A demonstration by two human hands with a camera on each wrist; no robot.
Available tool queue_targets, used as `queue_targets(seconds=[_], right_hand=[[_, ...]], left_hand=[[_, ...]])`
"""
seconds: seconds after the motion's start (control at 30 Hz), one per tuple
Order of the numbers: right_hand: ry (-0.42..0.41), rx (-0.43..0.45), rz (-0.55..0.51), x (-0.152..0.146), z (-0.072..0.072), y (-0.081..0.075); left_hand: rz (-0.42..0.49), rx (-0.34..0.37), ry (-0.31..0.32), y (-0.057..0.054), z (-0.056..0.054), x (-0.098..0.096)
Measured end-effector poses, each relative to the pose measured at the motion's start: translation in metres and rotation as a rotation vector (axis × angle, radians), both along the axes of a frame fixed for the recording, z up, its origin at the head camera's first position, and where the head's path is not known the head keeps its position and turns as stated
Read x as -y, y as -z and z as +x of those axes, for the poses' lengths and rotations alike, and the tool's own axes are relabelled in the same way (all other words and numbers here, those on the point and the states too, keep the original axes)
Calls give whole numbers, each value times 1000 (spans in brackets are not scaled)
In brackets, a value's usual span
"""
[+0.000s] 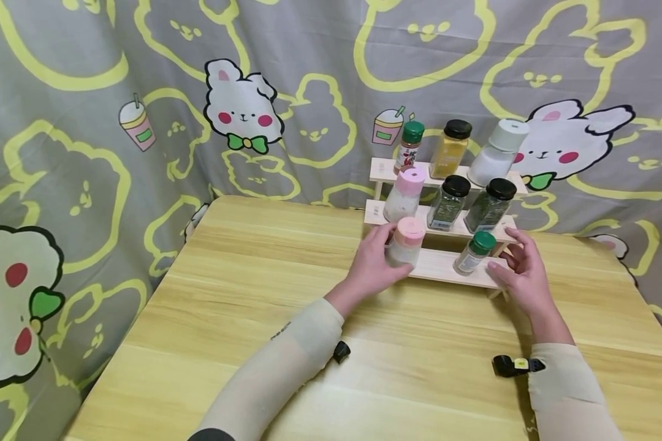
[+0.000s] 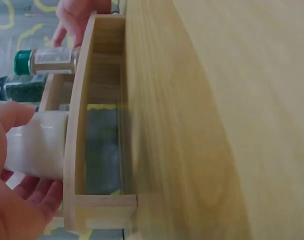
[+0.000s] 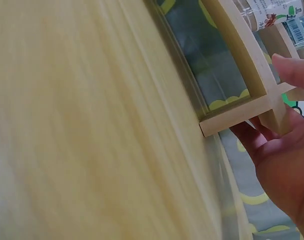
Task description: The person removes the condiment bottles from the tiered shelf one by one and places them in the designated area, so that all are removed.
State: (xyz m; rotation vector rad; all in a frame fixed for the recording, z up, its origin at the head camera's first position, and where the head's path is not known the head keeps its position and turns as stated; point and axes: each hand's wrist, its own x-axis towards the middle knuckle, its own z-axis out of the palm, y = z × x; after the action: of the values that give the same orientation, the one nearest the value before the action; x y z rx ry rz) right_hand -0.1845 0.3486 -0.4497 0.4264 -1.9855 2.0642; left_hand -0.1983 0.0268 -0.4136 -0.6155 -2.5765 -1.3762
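Note:
A three-tier wooden spice rack (image 1: 438, 264) stands on the table near the curtain. My left hand (image 1: 371, 263) grips a seasoning shaker with a pink lid (image 1: 410, 231) at the left end of the lowest tier. In the left wrist view, thumb and fingers lie on either side of the shaker's white body (image 2: 39, 142), its base right at the shelf. My right hand (image 1: 525, 278) holds the rack's right end, thumb at the lowest shelf and the other fingers round the side, partly hidden by the wood. A small green-lidded spice jar (image 1: 473, 254) stands on that shelf near this hand.
The middle tier bears another pink-lidded shaker (image 1: 404, 195) and two black-lidded jars of green herbs (image 1: 447, 205). On top are a green-lidded bottle (image 1: 409, 150), a yellow spice jar (image 1: 450, 152) and a white-lidded shaker (image 1: 496, 156). A patterned curtain (image 1: 309, 122) hangs behind the table (image 1: 226, 275).

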Motion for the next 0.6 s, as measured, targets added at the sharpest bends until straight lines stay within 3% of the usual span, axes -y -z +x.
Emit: queue_targets(seconds=[0.6], right_hand=[[-4,-36,-25,-2,-2,7]], left_hand=[[22,-20,-60,7,1,-6]])
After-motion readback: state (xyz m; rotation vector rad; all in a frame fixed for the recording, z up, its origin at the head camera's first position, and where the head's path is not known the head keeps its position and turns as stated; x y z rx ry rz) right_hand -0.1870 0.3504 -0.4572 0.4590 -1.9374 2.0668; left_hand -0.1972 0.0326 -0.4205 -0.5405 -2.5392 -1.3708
